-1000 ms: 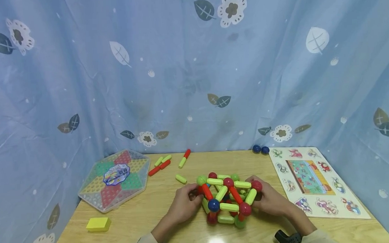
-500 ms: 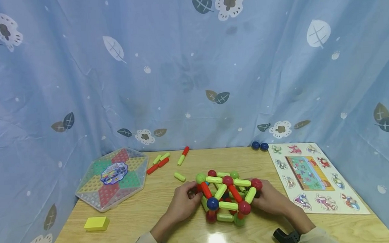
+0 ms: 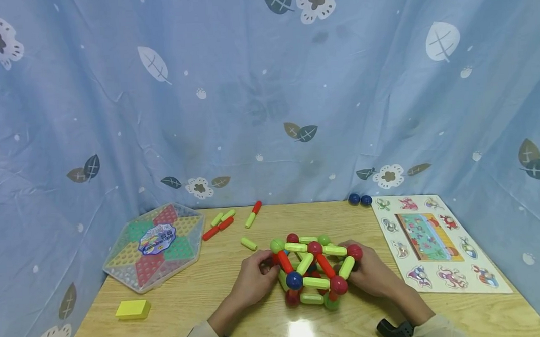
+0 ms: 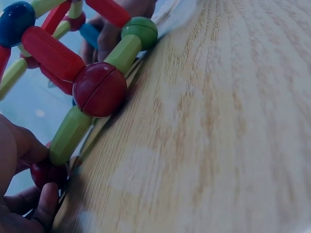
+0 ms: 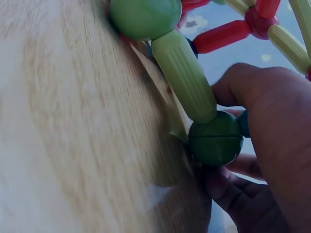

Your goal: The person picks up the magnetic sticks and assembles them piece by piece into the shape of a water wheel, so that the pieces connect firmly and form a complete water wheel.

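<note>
A toy ball-and-stick model (image 3: pixel 316 283) stands on the table between my hands. Red, green and blue balls join its lime and red sticks into an open frame. My left hand (image 3: pixel 255 279) grips its lower left corner; in the left wrist view, thumb and fingers close round a dark red ball (image 4: pixel 48 174) at the end of a lime stick (image 4: pixel 71 136). On the other side, my right hand (image 3: pixel 375 269) holds the lower right corner. Its thumb and fingers are round a green ball (image 5: pixel 216 138) low by the tabletop in the right wrist view.
Loose lime and red sticks (image 3: pixel 226 223) lie behind the model, with one lime stick (image 3: pixel 248 244) nearer. Two blue balls (image 3: pixel 360 200) sit at the back edge. A hexagonal game board (image 3: pixel 187 250) and yellow block (image 3: pixel 133 309) are left, a picture puzzle board (image 3: pixel 394 263) right.
The whole head view has shifted slightly, with the scene drifting up and left. Both hands keep their hold on the model, which stays in the same place on the table.
</note>
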Tool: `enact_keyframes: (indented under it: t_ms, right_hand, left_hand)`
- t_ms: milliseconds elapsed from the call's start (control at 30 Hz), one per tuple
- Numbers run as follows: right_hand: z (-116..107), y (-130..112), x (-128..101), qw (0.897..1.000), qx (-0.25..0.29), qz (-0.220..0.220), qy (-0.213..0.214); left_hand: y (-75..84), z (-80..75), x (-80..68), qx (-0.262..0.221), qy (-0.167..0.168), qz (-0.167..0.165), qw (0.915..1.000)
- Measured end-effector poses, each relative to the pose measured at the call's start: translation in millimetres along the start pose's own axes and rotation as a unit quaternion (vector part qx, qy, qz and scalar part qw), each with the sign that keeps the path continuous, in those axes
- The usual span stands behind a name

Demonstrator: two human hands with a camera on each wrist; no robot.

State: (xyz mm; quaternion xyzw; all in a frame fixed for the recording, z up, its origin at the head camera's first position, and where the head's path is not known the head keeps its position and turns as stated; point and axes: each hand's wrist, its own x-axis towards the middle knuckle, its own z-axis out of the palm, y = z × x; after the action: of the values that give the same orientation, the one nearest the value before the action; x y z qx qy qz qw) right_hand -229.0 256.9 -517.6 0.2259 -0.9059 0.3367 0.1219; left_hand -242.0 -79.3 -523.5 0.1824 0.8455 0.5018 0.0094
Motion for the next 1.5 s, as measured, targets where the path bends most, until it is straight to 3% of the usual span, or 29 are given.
enact_keyframes:
  t_ms: [900, 1167, 1500]
  right_hand:
    - [0.6, 4.0, -4.7, 1.0, -0.004, 0.006, -0.016]
    - [3.4, 0.1, -6.6, 0.999, 0.023, 0.009, -0.037]
    - [6.5, 9.1, -7.6, 0.999, 0.05, -0.016, 0.01]
  left_hand:
    - [1.4, -0.6, 0.1, 0.001, -0.005, -0.008, 1.0]
    - [0.7, -0.4, -1.2, 0.008, -0.001, -0.004, 1.0]
    - [1.4, -1.7, -0.7, 0.013, -0.003, 0.001, 0.9999]
